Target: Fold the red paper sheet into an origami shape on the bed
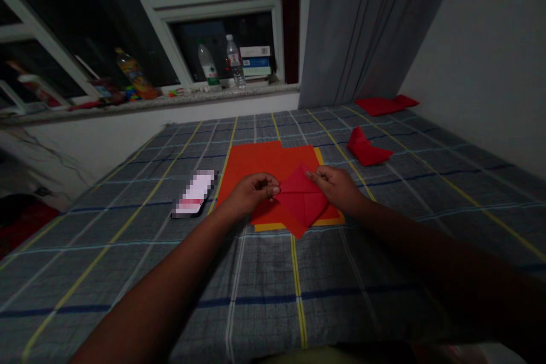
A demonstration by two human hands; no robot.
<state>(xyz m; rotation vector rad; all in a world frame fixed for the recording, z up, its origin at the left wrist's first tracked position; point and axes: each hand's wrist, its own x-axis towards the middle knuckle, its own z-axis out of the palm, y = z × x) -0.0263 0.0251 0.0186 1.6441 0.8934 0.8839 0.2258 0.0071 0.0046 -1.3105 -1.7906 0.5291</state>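
A folded red sheet of paper (303, 202), roughly diamond-shaped with crease lines across it, is held between my two hands. My left hand (258, 192) pinches its left corner between thumb and fingers. At the upper right edge, my right hand (335, 183) grips the paper with the thumb on top; the fingers beneath are partly hidden. Under the folded paper lie orange-red sheets (251, 162), with a yellow sheet (268, 227) showing along their edges.
A phone (195, 193) with a blurred screen lies on the plaid cloth (264, 301) to the left. Folded red paper pieces (367, 151) sit at the right, with more red paper (379, 106) behind. Bottles (234, 61) and boxes (256, 62) stand on the windowsill.
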